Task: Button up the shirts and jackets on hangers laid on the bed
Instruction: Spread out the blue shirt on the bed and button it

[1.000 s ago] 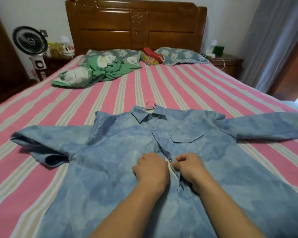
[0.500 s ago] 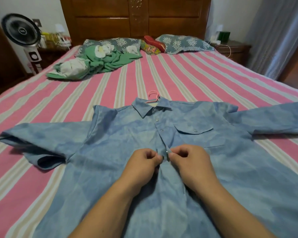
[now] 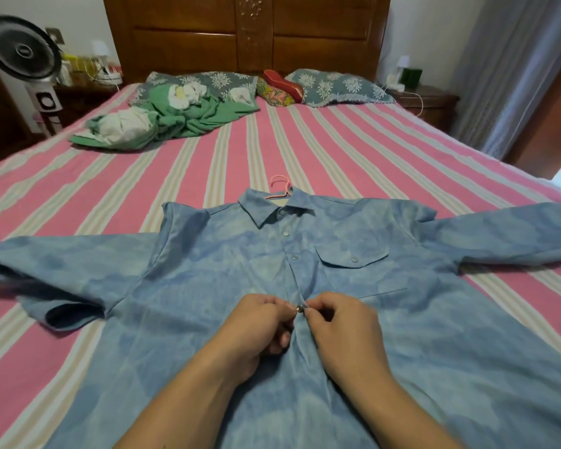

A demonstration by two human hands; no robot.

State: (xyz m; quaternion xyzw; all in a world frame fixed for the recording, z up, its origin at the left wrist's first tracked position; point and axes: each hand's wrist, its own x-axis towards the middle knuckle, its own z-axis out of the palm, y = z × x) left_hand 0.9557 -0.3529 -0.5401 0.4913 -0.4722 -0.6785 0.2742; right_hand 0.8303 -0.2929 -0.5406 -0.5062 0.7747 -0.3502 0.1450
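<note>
While both sets of fingers curl tight at the placket, the left hand [image 3: 256,322] and right hand [image 3: 337,322] pinch the blue shirt [image 3: 208,286] either side of a metal snap [image 3: 299,308]. Two snaps above sit fastened. Shirt lies flat, sleeves spread, on the striped bed [image 3: 337,150], pink hanger [image 3: 279,187] poking past the collar. Green bundle [image 3: 175,118] near the pillows [image 3: 334,87].

No text, label, brand or number can be read anywhere in view.
</note>
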